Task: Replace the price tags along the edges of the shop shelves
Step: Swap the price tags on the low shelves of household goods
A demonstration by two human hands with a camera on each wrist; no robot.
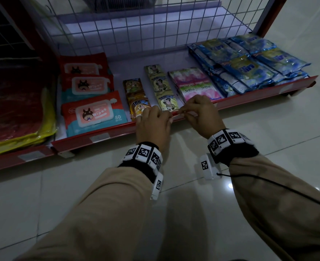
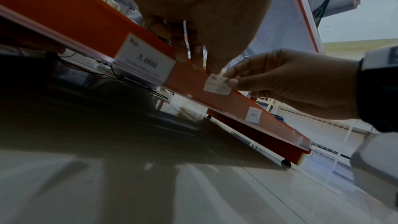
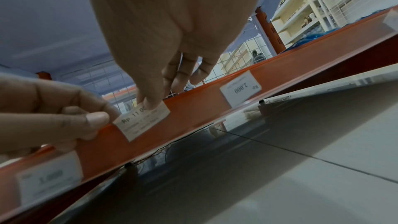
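Pinching one small price tag (image 3: 143,120) at the shelf edge (image 3: 280,72): left hand (image 1: 152,127) and right hand (image 1: 202,114) each hold an end. Three other tags (image 2: 145,60) sit seated.

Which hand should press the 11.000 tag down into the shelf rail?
Right, probably. Right hand has fingertips on the price tag's top edge; left hand only pinches its end against the shelf rail.

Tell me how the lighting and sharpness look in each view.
Head view: dim, edges bowed; a glare spot on the glossy tiled floor. Left wrist view: dark shadow below the orange shelf edge. Right wrist view: the small white paper price tag is legible, nearer tags blurred.
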